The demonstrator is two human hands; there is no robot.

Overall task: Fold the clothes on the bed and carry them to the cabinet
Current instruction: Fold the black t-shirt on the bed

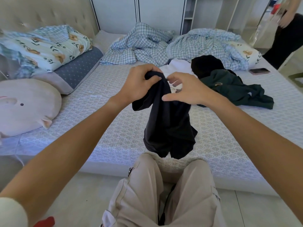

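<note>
A black garment [168, 125] hangs in the air above the near edge of the bed [98, 128]. My left hand [139, 82] grips its bunched top. My right hand [185, 90] is beside it with fingers spread and lightly curved, thumb and fingertips touching the cloth. On the bed behind lie a white garment [178, 67], a black garment [206, 64] and a dark green garment [236, 90], all in a loose pile.
A pink phone [259, 71] lies at the bed's right edge. Checked bedding [147, 45] is heaped at the back, pillows [49, 49] and a plush cushion [24, 108] on the left. White cabinet doors [155, 12] stand behind. Another person [288, 33] stands at the far right.
</note>
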